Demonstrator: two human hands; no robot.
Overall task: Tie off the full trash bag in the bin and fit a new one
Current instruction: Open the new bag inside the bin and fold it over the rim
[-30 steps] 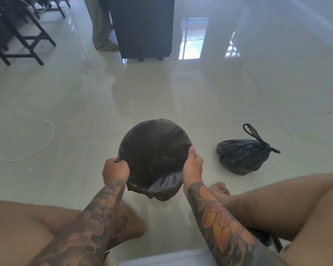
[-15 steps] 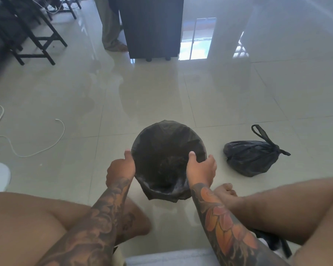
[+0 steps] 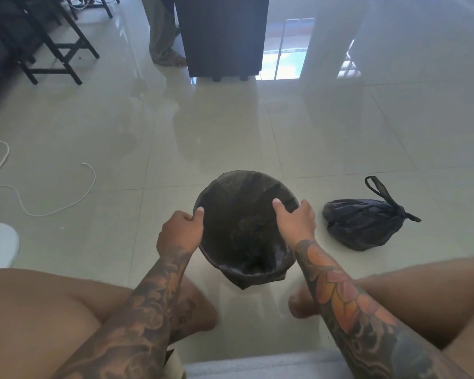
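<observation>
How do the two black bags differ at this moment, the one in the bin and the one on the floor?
The bag in the bin is open, spread over the rim and held at either side by the left hand and right hand; the bag on the floor is knotted shut, bulging, and untouched. The first lines the bin; the second lies loose on the tiles to its right. Both are black plastic.

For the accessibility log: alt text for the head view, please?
A seated person's left hand and right hand grip opposite sides of a small bin lined with a black bag. A tied full black bag lies on the tiled floor to its right.
</observation>
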